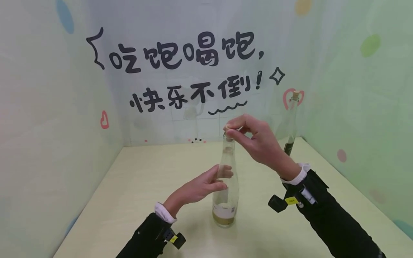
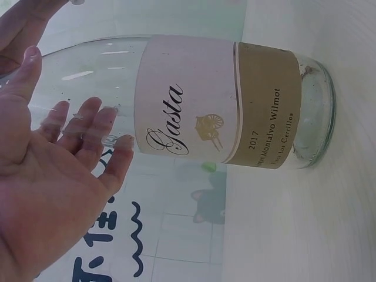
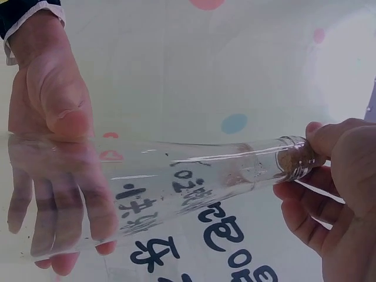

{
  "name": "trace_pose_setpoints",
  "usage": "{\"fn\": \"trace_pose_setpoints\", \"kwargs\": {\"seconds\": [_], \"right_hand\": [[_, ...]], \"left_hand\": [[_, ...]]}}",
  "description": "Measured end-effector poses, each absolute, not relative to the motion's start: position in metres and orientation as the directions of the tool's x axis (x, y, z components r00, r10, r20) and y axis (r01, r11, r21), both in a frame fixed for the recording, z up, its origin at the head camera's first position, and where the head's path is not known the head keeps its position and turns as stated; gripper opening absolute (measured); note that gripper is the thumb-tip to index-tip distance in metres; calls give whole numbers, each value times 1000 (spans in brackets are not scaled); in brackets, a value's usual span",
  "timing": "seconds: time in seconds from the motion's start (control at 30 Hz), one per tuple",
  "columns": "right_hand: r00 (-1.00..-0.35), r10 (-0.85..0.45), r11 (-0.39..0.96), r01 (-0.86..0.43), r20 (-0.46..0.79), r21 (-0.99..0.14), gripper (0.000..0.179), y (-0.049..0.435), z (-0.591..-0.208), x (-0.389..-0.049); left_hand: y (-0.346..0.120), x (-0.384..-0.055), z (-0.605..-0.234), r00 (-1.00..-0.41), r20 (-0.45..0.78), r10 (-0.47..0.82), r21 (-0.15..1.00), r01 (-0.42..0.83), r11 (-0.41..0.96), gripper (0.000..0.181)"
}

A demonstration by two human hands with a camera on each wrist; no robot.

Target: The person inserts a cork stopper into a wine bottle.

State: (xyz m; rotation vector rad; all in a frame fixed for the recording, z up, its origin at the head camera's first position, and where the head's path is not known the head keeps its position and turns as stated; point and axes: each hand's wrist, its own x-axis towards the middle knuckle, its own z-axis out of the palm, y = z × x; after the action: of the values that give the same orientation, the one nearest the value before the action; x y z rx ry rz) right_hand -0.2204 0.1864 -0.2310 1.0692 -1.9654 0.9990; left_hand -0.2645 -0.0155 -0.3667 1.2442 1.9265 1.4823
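A clear glass bottle (image 1: 228, 157) stands upright on the table, with a pale and gold label (image 2: 188, 100) near its base. My left hand (image 1: 203, 184) holds it around the body; the fingers (image 3: 59, 205) curve behind the glass and show through it, and the thumb is on the near side. At the top, my right hand (image 1: 251, 138) pinches a cork (image 3: 291, 160) between thumb and fingers. Part of that cork sits inside the bottle's neck, and its upper end is mostly covered by the fingertips.
A second clear bottle (image 1: 292, 123), with a cork in its mouth and a dark label, stands at the back right, partly behind my right wrist. The pale table (image 1: 145, 172) is enclosed by printed walls at the left, back and right (image 1: 358, 107).
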Motion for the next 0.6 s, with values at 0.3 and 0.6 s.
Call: {"fn": "trace_pose_setpoints", "kwargs": {"seconds": [0.3,0.6], "right_hand": [[-441,-404,470,-852,801,-231,11,185,-223,-215],[-436,-447,527,-834,781,-164,13,185,-218,-211]], "left_hand": [[-17,-265,-366,-517,197,833,913,407,38,56],[-17,-265,-367,-523,196,829,914,403,39,57]]}}
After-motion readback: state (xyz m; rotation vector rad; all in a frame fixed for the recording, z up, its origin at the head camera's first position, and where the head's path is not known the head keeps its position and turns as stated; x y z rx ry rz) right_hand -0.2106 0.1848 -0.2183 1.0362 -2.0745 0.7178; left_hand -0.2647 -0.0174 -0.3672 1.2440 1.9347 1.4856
